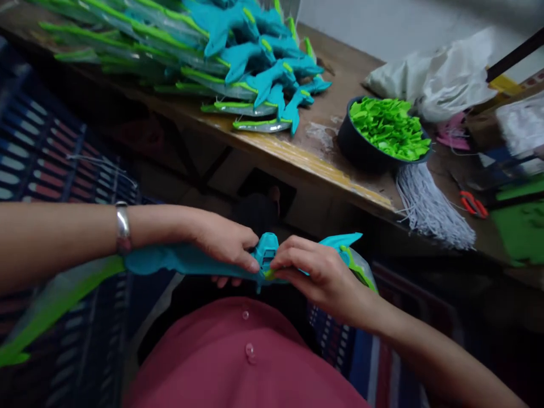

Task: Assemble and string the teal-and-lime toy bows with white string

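Lying across the person's lap below the table edge, one teal foam toy sword with a green strip, held level: left hand closed around the blade near the hilt, right hand pinching the hilt, fingertips of both nearly meeting. Open room lies between the hands and the worn wooden table, whose front edge runs diagonally just above. On it: a heap of finished swords at the left, a dark bowl of green foam pieces, white strings overhanging the edge, red scissors, white bags.
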Action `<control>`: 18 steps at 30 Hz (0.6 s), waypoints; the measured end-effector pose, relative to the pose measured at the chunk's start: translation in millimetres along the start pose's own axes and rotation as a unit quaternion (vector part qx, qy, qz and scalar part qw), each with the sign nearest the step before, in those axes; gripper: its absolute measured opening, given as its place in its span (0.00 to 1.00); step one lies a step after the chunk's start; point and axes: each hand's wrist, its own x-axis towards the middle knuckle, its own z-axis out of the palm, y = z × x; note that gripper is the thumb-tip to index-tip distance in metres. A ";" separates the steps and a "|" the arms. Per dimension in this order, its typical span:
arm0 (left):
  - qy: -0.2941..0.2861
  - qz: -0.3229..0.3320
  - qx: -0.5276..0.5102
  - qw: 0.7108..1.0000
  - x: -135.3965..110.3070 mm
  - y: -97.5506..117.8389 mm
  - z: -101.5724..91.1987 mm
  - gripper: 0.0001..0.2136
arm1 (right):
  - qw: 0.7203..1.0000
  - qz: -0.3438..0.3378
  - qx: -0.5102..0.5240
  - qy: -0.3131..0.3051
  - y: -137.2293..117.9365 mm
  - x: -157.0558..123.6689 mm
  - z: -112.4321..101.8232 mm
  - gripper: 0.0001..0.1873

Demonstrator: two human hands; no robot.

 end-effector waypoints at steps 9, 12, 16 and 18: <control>-0.036 -0.051 0.058 0.996 -4.1 6.7 12.6 0.15 | 0.999 0.007 0.029 0.020 -9.6 -6.7 21.4 0.05; -0.036 -0.056 0.077 0.995 -5.6 8.5 10.8 0.15 | 0.999 0.015 0.032 0.040 -10.8 -6.1 25.3 0.05; -0.075 -0.048 0.134 0.987 -7.7 9.7 5.2 0.14 | 0.998 0.013 0.026 0.050 -9.2 -5.3 29.0 0.06; -0.089 -0.044 0.160 0.982 -7.8 9.1 3.0 0.14 | 0.998 0.011 0.017 0.053 -8.1 -5.1 31.5 0.06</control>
